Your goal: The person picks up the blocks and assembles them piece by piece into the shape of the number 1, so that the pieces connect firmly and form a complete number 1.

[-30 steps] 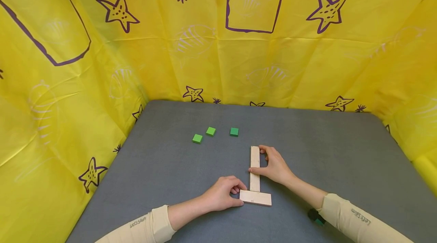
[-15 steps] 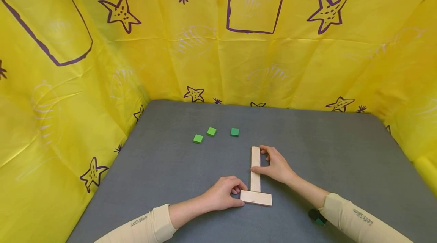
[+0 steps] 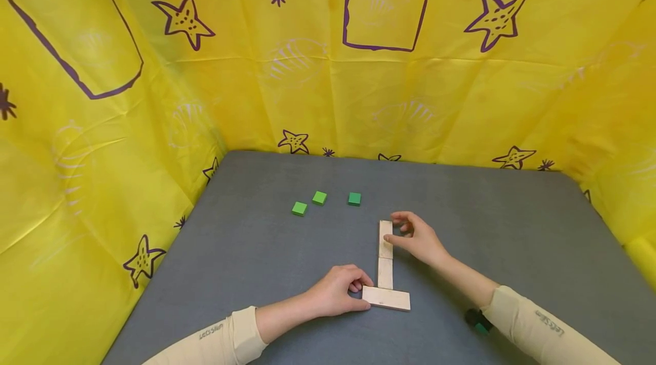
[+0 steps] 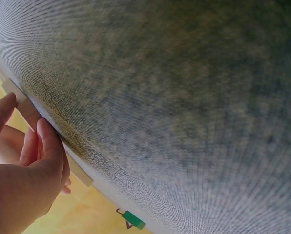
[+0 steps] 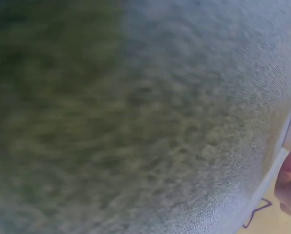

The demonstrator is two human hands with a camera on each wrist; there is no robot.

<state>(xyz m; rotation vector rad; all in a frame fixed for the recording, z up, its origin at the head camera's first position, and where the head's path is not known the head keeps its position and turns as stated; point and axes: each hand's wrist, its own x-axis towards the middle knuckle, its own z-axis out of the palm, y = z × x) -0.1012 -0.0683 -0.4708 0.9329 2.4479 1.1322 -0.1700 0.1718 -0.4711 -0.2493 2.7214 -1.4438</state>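
Note:
My left hand [image 3: 338, 291] pinches the left end of a pale wooden block [image 3: 389, 298] lying crosswise, its thumb at the near edge and fingers at the far edge. In the left wrist view, this hand [image 4: 33, 170] curves beside a pale wooden piece [image 4: 22, 105]. Two more wooden blocks stretch away end to end, a near one [image 3: 385, 273] and a far one [image 3: 386, 240], forming an upside-down T. Over the far block lies the thumb of my right hand [image 3: 421, 240]; its bent fingers sit near the far right corner. Only part of this hand [image 5: 289, 187] shows in the right wrist view.
Two light green square tiles, a left one [image 3: 299, 209] and a right one [image 3: 320, 198], lie beyond the wood, with a darker green tile [image 3: 354, 199] beside them. A small black and green thing [image 3: 478, 320] shows by the right sleeve. Yellow cloth [image 3: 359, 97] surrounds the grey table [image 3: 266, 228].
My right hand has shifted slightly right and away, its thumb leaving the left edge and uncovering the seam between the two lengthwise blocks. The left hand keeps its hold.

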